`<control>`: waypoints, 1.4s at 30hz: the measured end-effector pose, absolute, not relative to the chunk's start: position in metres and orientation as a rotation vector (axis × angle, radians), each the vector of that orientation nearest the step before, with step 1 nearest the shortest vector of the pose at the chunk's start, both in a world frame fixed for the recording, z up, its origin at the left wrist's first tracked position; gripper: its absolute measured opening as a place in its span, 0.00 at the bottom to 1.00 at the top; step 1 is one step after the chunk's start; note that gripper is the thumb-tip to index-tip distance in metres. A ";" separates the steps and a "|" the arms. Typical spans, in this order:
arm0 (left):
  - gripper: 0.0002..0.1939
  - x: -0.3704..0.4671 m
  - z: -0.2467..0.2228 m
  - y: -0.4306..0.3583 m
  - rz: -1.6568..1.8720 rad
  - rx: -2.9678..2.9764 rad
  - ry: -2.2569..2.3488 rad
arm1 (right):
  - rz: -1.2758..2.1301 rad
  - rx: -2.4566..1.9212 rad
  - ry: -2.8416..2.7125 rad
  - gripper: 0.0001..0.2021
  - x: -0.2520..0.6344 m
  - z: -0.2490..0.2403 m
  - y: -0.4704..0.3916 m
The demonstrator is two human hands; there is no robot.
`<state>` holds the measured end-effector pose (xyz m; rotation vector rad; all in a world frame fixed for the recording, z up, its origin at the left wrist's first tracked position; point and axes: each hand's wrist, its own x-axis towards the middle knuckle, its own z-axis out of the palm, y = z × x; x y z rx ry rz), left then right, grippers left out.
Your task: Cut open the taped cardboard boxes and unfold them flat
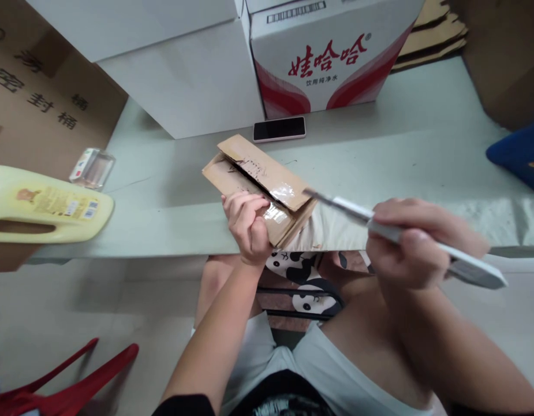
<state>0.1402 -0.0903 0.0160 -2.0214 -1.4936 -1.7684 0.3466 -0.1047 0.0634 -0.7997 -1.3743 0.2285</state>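
A small brown cardboard box [267, 179], with clear tape on its top and a dark slit running along it, lies tilted near the table's front edge. Closed around its near left side is my left hand [249, 225], fingers on the top by the slit. In my right hand [409, 242] I grip a utility knife [385, 228] with a light grey handle. Its blade points left, close to the box's right end; whether it touches the cardboard I cannot tell.
Behind the box, a phone [279, 129] lies before white cartons [327, 63]. At left stand a yellow jug [50, 205], a clear plastic case [92, 168] and a large brown carton [45, 86]. Something blue [520, 156] is at far right; a red chair [76, 381] is lower left.
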 end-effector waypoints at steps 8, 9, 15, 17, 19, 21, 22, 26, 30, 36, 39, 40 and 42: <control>0.13 0.133 0.018 -0.094 -1.734 -2.044 -1.501 | 0.412 -1.528 -1.692 0.19 0.356 0.020 -0.060; 0.14 0.130 0.018 -0.096 -1.728 -2.048 -1.503 | 0.443 -1.638 -1.801 0.24 0.356 0.014 -0.056; 0.13 0.097 0.008 -0.127 -1.784 -2.031 -1.638 | 0.585 -2.046 -2.156 0.28 0.343 0.004 -0.055; 0.15 0.084 0.002 -0.140 -1.913 -1.968 -1.734 | 0.599 -2.007 -2.214 0.23 0.335 0.005 -0.059; 0.17 0.075 -0.002 -0.151 -1.994 -1.889 -1.882 | 0.635 -1.906 -2.277 0.20 0.328 0.006 -0.063; 0.22 0.070 -0.001 -0.157 -2.207 -1.739 -2.059 | 0.684 -1.805 -2.319 0.20 0.320 0.006 -0.066; 0.25 0.069 0.001 -0.158 -2.365 -1.639 -2.163 | 0.708 -1.761 -2.336 0.21 0.316 0.005 -0.067; 0.30 0.066 0.013 -0.157 -2.855 -1.181 -2.475 | 0.788 -1.576 -2.407 0.31 0.304 -0.001 -0.065; 0.26 0.063 0.014 -0.151 -2.993 -1.071 -2.466 | 0.758 -1.363 -2.320 0.38 0.300 -0.005 -0.058; 0.12 0.061 0.019 -0.139 -2.808 -1.072 -2.231 | 0.877 -0.993 -2.074 0.33 0.302 -0.007 -0.052; 0.10 0.059 0.028 -0.137 -2.696 -1.157 -2.341 | 0.891 -0.964 -2.046 0.28 0.302 -0.008 -0.054; 0.09 0.059 0.031 -0.137 -2.712 -1.174 -2.380 | 0.879 -0.978 -2.050 0.27 0.303 -0.009 -0.055; 0.09 0.059 0.034 -0.137 -2.788 -1.206 -2.446 | 0.859 -1.007 -2.053 0.28 0.303 -0.011 -0.054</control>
